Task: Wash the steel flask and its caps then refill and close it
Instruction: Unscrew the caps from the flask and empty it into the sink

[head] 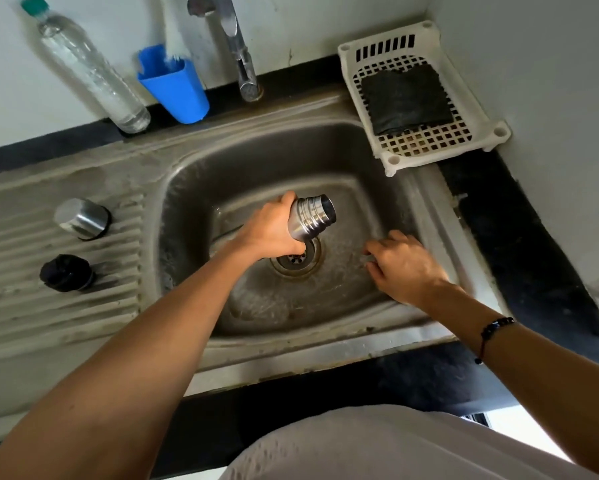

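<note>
One view only, and it sat on the person's head, looking forward and steeply down over the sink [325,161] from close above. The wide lens bent the edges hard, so the wall and tap [237,46] leaned in along the top while the person's own white shirt [395,445] filled the bottom edge. Both forearms ran up from the lower corners into the middle, the basin sat dead centre, the ribbed drainboard [49,289] stretched off to the left and the dark counter [519,237] curved away on the right
</note>
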Demonstrator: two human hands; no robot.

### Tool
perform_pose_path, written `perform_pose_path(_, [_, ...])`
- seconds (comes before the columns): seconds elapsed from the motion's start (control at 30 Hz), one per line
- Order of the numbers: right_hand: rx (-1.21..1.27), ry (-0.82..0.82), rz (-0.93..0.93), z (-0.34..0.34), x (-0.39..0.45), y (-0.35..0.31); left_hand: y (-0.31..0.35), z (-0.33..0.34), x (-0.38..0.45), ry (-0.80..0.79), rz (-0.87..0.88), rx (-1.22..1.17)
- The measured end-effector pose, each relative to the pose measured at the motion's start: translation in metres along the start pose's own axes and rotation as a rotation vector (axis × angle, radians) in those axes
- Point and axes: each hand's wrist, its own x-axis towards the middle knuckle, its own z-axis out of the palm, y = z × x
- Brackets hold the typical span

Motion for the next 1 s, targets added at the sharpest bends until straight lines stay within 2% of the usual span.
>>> perform_pose_path(0.5, [0.041,0.033,0.023,-0.002,-0.002,-0.002,0.010,-0.007,0.008,-0.014,0.091,0.186])
perform_pose_path(1.0, [0.038,0.043,0.018,-0.001,-0.003,-0.001,0.013,-0.018,0.007,0.012,0.131,0.236])
